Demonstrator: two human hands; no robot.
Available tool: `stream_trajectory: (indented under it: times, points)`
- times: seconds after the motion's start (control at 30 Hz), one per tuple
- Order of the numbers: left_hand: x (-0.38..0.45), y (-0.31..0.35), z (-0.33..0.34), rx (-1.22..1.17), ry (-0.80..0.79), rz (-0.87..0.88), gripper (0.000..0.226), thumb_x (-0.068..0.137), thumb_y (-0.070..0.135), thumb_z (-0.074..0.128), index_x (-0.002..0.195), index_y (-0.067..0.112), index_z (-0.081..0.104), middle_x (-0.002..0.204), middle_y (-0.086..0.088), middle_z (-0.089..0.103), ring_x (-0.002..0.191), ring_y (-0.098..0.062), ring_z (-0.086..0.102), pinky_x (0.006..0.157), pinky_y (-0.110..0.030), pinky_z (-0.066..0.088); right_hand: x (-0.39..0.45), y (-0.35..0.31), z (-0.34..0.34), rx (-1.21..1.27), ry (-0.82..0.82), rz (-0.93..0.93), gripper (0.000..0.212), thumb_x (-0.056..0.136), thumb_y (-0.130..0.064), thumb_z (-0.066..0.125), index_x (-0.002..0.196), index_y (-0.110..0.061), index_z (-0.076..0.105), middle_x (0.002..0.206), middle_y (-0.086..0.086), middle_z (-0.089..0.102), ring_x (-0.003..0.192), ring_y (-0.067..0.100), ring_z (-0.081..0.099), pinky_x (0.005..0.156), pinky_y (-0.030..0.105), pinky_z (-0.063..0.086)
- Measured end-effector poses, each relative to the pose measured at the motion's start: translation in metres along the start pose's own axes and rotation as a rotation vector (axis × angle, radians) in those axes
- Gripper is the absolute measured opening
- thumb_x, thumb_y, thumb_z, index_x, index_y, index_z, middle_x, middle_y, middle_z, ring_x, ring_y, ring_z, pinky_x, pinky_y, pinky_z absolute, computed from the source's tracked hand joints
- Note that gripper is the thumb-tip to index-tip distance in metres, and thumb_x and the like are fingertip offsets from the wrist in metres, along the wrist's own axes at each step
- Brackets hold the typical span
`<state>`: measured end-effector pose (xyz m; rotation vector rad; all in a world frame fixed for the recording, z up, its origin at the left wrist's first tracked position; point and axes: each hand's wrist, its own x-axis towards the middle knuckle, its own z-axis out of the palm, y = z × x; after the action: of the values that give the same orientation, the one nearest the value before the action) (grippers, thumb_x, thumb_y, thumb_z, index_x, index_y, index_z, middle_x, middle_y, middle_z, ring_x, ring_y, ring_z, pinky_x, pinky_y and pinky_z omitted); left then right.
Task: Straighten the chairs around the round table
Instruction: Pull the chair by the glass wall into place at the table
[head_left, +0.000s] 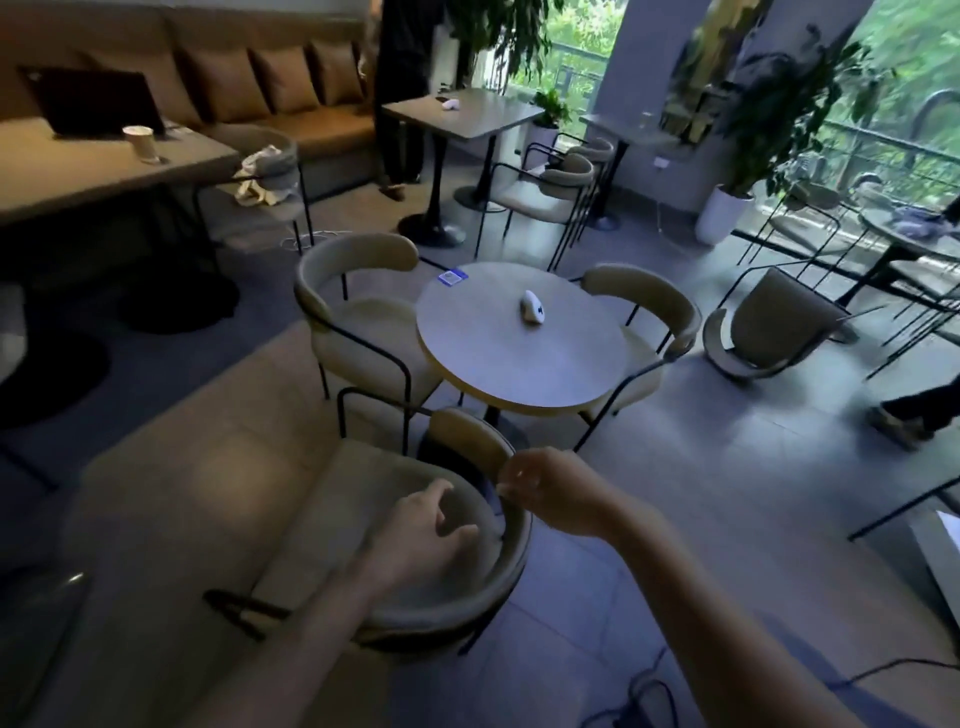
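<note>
Step in hand: squaring the nearest chair (457, 561) to the round bench (519, 338).

Position of parts. The round bench stands at the centre of the view on a single pedestal. Three cream armchairs with curved backrests and black metal frames ring it: one at 9 o'clock (363, 322), one at 3 o'clock (644, 322), and the nearest chair at 6 o'clock, directly under the hands. A fourth chair (769, 327) lies tipped on its side on the floor, well apart at 3 o'clock beyond the right-hand chair. A small white object (532, 307) and a blue card (451, 278) rest on the bench top.

Grip state. The right hand (545, 493) is closed over the top edge of the nearest chair's backrest at its right end. The left hand (421, 530) is loosely curled and partly open over the backrest's inner curve; whether it touches the upholstery cannot be told from the blurred view.

Procedure, as judged.
1. Close the left grip on the backrest rim opposite the right grip, so that the load is shared.
2. The backrest appears rotated toward 7 o'clock; turn the chair until its seat faces the pedestal.
3. Slide it inward, keeping the arm frame clear of the bench edge.
4. Avoid jolting the bench; the white object could roll.
5. The tipped chair probably needs righting afterwards.
</note>
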<state>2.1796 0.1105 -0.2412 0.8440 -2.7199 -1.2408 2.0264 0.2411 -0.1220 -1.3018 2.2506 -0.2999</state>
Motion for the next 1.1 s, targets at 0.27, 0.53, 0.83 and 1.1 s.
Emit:
stream_trajectory:
  times: [0.27,0.53,0.83,1.1]
  points:
    - [0.038,-0.012,0.011,0.006,0.031,-0.126,0.07,0.077,0.072,0.048,0.133,0.03,0.044,0.096,0.018,0.054,0.082,0.0,0.051,0.058,-0.023,0.04,0.036,0.001,-0.017,-0.113,-0.079,0.069,0.024,0.098,-0.026,0.054,0.11,-0.009,0.067,0.107,0.011,0.068,0.097,0.027,0.065,0.09,0.046,0.054]
    - [0.075,-0.042,0.037,-0.01,0.12,-0.577,0.069,0.087,0.057,0.049,0.143,0.018,0.038,0.137,-0.007,0.052,0.12,-0.031,0.051,0.091,-0.04,0.046,0.121,0.042,-0.003,-0.288,-0.146,0.085,0.032,0.094,-0.032,0.055,0.121,-0.013,0.059,0.112,0.01,0.062,0.095,0.027,0.062,0.085,0.044,0.055]
    - [0.071,-0.176,0.076,0.01,0.147,-1.232,0.071,0.088,0.053,0.055,0.14,0.007,0.045,0.146,-0.012,0.046,0.132,-0.03,0.044,0.101,-0.033,0.039,0.251,0.139,0.059,-0.278,-0.167,0.188,0.053,0.09,-0.039,0.062,0.133,-0.011,0.046,0.131,0.018,0.051,0.119,0.04,0.052,0.093,0.047,0.048]
    - [0.088,-0.216,0.121,-0.055,0.347,-1.602,0.096,0.089,0.036,0.056,0.149,-0.008,-0.004,0.154,-0.03,0.008,0.135,-0.045,0.03,0.1,-0.047,0.043,0.324,0.185,0.116,-0.259,-0.258,0.182,0.072,0.092,-0.046,0.059,0.143,-0.004,0.03,0.141,0.023,0.041,0.124,0.044,0.046,0.095,0.051,0.045]
